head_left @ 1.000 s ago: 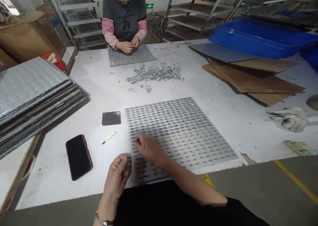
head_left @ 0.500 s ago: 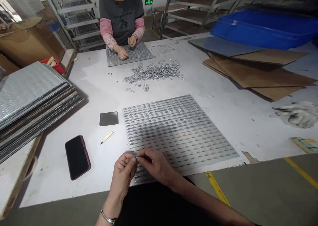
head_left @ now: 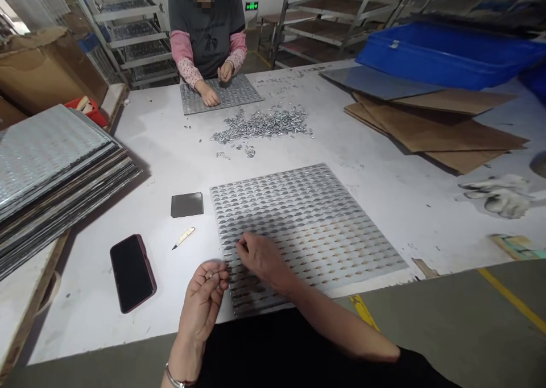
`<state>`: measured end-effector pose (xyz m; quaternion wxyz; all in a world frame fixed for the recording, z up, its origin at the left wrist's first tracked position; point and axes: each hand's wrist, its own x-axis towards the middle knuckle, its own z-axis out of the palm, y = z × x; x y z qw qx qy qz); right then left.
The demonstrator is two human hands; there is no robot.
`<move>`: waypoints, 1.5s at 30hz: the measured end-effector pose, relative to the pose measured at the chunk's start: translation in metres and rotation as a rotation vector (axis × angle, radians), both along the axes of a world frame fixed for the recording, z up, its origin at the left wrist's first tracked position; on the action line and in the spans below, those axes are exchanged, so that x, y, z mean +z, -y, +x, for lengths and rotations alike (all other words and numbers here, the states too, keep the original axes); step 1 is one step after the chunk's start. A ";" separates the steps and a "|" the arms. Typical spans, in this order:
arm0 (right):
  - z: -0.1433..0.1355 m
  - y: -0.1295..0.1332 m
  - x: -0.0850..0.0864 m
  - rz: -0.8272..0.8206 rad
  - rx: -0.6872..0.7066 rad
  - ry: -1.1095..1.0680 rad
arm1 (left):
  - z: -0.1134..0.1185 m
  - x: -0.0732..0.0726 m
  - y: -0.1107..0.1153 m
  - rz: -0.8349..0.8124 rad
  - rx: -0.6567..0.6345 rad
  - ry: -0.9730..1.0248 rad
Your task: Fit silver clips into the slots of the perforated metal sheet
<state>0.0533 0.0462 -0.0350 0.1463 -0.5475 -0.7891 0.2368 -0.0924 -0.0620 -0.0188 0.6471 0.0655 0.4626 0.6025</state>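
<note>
A grey sheet (head_left: 315, 223) with rows of small leaf-shaped metal pieces lies on the white table. Over its left part is my right hand (head_left: 260, 260), thumb and forefinger pinched together; whatever is between them is too small to make out. My left hand (head_left: 205, 291) is closed at the sheet's near left edge, palm up, with small metal pieces at its fingertips. Beyond the sheet lies a pile of loose metal pieces (head_left: 264, 123). A dark square plate (head_left: 186, 205) and a small pale-handled blade (head_left: 184, 238) are left of the sheet.
A phone (head_left: 133, 273) lies at the near left, a stack of sheets (head_left: 55, 172) behind it. Across the table, a person (head_left: 209, 41) works over another sheet (head_left: 239, 92). Cardboard (head_left: 430, 126), a blue bin (head_left: 443, 55) and gloves (head_left: 497, 194) are at the right.
My right hand has parted from my left hand and moved up and forward over the sheet. My left hand has shifted slightly left and down, turning its palm up.
</note>
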 end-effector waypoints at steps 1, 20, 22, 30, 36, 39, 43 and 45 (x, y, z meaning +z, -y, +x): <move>0.000 -0.002 -0.001 -0.007 -0.001 0.016 | 0.001 0.000 0.000 0.006 -0.004 -0.001; 0.035 0.043 0.039 0.038 0.463 -0.063 | 0.041 0.019 -0.008 -0.010 -0.170 0.210; 0.039 0.040 0.038 -0.033 0.415 -0.142 | 0.040 0.018 -0.007 0.029 -0.227 0.103; 0.045 0.037 0.038 -0.194 0.297 -0.419 | 0.029 0.007 -0.005 0.023 -0.321 -0.168; 0.034 0.012 0.015 -0.128 0.085 -0.236 | 0.025 0.003 -0.008 -0.020 -0.129 -0.092; 0.030 -0.005 0.010 -0.112 0.045 -0.035 | 0.019 0.005 -0.009 0.003 -0.103 -0.078; 0.026 -0.013 0.015 -0.107 0.097 0.106 | 0.013 0.007 -0.008 -0.026 -0.084 -0.078; 0.025 -0.015 0.018 -0.122 0.125 0.129 | 0.013 0.006 -0.006 -0.045 -0.079 -0.077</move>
